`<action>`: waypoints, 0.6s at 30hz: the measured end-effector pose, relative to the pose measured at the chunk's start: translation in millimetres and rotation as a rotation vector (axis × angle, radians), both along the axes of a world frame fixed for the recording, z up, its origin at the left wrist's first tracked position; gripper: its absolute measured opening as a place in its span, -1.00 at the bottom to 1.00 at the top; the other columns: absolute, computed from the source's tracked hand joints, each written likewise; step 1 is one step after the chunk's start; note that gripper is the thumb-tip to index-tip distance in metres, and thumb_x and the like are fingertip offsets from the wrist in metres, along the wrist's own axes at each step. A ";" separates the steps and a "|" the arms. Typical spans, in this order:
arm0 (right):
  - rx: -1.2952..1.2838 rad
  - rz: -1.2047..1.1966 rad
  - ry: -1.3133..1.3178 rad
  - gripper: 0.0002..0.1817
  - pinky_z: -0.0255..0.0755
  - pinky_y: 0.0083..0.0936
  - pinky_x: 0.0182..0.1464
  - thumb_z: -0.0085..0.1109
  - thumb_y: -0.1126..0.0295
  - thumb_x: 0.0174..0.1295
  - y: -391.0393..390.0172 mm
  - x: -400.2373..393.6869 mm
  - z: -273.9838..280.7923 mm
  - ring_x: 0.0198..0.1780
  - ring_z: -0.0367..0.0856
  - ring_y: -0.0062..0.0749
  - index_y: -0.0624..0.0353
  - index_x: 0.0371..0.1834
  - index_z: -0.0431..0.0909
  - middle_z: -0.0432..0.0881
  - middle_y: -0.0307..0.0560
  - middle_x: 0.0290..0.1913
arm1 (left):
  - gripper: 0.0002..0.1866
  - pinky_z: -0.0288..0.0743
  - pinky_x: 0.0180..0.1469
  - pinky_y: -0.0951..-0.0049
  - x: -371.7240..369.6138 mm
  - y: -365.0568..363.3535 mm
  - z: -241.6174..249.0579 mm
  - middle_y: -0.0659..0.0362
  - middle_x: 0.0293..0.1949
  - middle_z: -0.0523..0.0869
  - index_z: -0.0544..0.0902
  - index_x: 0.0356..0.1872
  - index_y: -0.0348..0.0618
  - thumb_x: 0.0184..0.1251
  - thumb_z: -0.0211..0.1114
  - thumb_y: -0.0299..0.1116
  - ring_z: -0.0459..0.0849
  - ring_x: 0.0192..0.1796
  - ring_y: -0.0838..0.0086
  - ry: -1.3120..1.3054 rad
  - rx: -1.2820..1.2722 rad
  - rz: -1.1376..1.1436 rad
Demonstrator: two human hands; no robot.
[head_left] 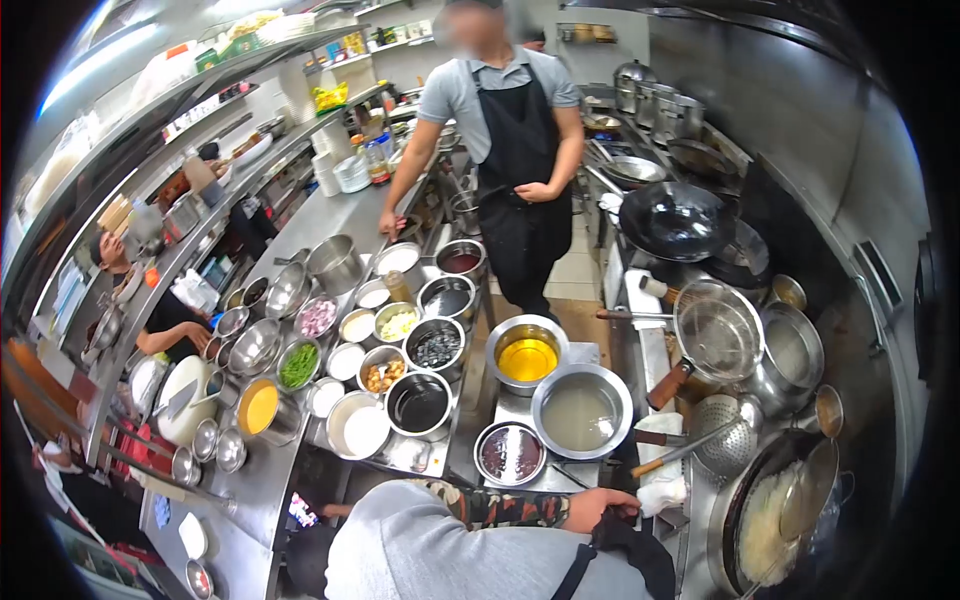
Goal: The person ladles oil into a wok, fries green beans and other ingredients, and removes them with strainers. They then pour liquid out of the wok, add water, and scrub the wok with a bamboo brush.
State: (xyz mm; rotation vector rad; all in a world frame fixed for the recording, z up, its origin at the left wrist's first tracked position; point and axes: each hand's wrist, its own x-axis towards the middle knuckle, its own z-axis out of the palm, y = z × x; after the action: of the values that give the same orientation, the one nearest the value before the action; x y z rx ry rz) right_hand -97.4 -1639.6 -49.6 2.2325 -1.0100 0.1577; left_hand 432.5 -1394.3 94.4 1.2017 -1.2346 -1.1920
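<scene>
My left arm, in a grey shirt and camouflage sleeve, stretches to the right across the bottom of the view. My left hand (597, 508) is at the stove-side edge, its fingers curled, beside a white cloth (662, 494). What the fingers enclose is hidden. Right of the cloth sits a wok (735, 500) with pale food frying in it. A round strainer (808, 490) lies over the wok's far side. My right hand is out of view. Just ahead of my left arm stand a pot of cloudy liquid (582, 410) and a pot of dark red liquid (510, 453).
Several pots and bowls crowd the left counter, among them a white-filled pot (360, 425) and chopped greens (298, 366). A pot of yellow oil (527, 358) stands ahead. A perforated ladle (722, 435) and wire strainer (718, 330) lie by the stove. A person in a black apron (520, 150) stands opposite.
</scene>
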 end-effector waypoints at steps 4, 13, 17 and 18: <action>0.505 -0.227 -0.997 -0.87 0.40 -0.25 -0.40 0.21 0.38 -0.12 38.5 42.2 18.9 -0.53 0.50 -0.20 0.17 -0.50 0.60 0.55 0.02 -0.57 | -0.51 0.42 0.12 0.48 -16.9 -5.5 -15.7 0.12 -0.04 0.62 0.48 0.14 -0.29 0.21 0.31 -0.30 0.56 0.02 0.51 0.040 0.058 -0.112; 0.122 0.096 -0.124 -0.80 0.43 -0.14 -0.31 0.11 0.27 0.08 5.4 -71.8 28.8 -0.50 0.48 -0.16 0.15 -0.48 0.62 0.55 0.00 -0.54 | -0.55 0.47 0.07 0.40 -54.1 6.3 -26.5 0.06 -0.09 0.68 0.54 0.05 -0.30 0.21 0.30 -0.23 0.64 -0.02 0.43 -0.014 0.034 -0.074; 0.492 -0.476 -0.439 -0.67 0.45 -0.19 -0.31 0.07 0.18 0.21 21.5 -38.3 78.4 -0.47 0.52 -0.14 0.25 -0.33 0.65 0.62 0.05 -0.42 | -0.61 0.50 -0.04 0.33 -65.8 22.6 -17.5 0.00 -0.18 0.70 0.62 -0.12 -0.26 0.16 0.29 -0.16 0.67 -0.10 0.21 -0.187 -0.036 0.064; 0.524 -0.580 -0.472 -0.63 0.46 -0.21 -0.32 0.06 0.16 0.24 22.1 -19.4 92.6 -0.46 0.53 -0.12 0.28 -0.30 0.66 0.64 0.07 -0.38 | -0.70 0.52 -0.16 0.29 -69.3 28.2 -16.8 0.00 -0.33 0.70 0.65 -0.28 -0.19 0.13 0.29 -0.16 0.69 -0.21 0.18 -0.207 -0.100 0.139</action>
State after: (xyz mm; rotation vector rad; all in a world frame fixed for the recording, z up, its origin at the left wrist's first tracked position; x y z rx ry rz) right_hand -116.8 -1617.5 43.0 2.2780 -2.1154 0.1783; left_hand 363.2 -1366.1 77.6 1.3373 -1.3237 -0.9115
